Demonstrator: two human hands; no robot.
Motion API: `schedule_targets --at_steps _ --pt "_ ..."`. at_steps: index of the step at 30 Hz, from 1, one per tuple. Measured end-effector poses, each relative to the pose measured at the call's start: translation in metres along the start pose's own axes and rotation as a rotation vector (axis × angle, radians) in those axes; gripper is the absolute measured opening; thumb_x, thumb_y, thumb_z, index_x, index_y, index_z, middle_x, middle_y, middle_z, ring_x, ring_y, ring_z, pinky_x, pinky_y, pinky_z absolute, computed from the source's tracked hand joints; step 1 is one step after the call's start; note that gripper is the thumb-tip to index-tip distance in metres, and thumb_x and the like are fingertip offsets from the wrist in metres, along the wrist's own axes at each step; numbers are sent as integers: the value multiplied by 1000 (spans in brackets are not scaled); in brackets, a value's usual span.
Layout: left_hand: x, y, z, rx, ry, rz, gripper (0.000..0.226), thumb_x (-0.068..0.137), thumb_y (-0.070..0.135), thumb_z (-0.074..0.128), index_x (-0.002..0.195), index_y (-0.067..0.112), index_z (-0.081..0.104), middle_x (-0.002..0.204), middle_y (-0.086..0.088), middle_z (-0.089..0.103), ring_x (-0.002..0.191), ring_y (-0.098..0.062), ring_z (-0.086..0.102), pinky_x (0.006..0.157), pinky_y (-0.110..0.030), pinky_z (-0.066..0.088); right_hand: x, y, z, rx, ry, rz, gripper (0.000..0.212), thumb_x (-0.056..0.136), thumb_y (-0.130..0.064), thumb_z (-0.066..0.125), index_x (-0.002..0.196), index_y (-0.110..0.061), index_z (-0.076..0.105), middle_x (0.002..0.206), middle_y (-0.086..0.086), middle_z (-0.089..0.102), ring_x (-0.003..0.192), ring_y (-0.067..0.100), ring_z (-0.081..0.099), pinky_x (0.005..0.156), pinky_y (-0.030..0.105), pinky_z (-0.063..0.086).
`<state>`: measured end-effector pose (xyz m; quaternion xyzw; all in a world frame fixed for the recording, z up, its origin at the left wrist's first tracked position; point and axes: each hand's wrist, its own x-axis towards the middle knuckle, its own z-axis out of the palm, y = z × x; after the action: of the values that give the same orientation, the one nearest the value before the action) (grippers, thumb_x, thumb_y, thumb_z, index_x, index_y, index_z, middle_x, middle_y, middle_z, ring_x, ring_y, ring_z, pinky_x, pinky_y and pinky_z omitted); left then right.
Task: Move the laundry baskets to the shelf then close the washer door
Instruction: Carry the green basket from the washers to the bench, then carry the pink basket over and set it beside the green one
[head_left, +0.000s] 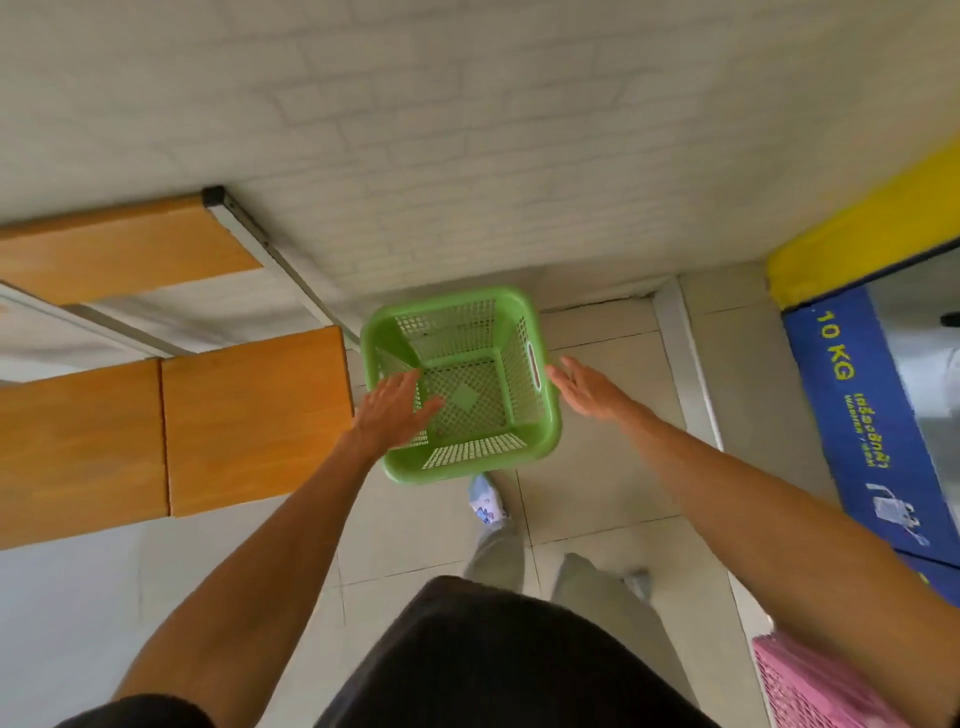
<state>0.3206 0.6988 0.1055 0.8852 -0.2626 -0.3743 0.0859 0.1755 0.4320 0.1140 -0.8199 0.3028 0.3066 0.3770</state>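
Tiled floor (613, 499) carries green basket (462, 384), pink basket (810, 686).

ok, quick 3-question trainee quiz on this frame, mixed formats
1. True or false: the green basket has laundry in it.
2. Where does the left hand sit against the basket? A) over its left rim, fingers straight B) curled through the right handle slot C) flat on the wooden shelf
3. Fill in: the basket at the bottom right corner is ____.

Key: 1 false, it is empty. 2 A. 3 pink. The right hand is open beside the right rim.
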Motion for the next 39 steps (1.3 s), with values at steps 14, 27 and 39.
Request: schedule_targets --at_steps 14,27,39 --pt "-107 304 29 584 -7 665 80 93 67 34 154 15 27 157 -13 33 143 -31 33 116 -45 27 -295 238 -11 89 453 390 83 90 -73 19 149 -17 31 153 13 38 140 34 36 113 53 29" --pt "-323 546 274 757 -121 1240 79 90 64 49 149 13 35 151 -14 42 139 -33 38 113 -48 31 -633 460 191 345 664 791 104 68 -92 -1 145 -30 32 151 12 37 137 41 36 106 68 31" --pt "-373 653 428 996 -258 1371 86 83 75 44 147 19 35 150 -10 43 139 -33 39 108 -55 33 -677 627 288 678 670 944 105 66 -96 8 153 -38 -4 165 6 5 140 43 34 106 69 31"
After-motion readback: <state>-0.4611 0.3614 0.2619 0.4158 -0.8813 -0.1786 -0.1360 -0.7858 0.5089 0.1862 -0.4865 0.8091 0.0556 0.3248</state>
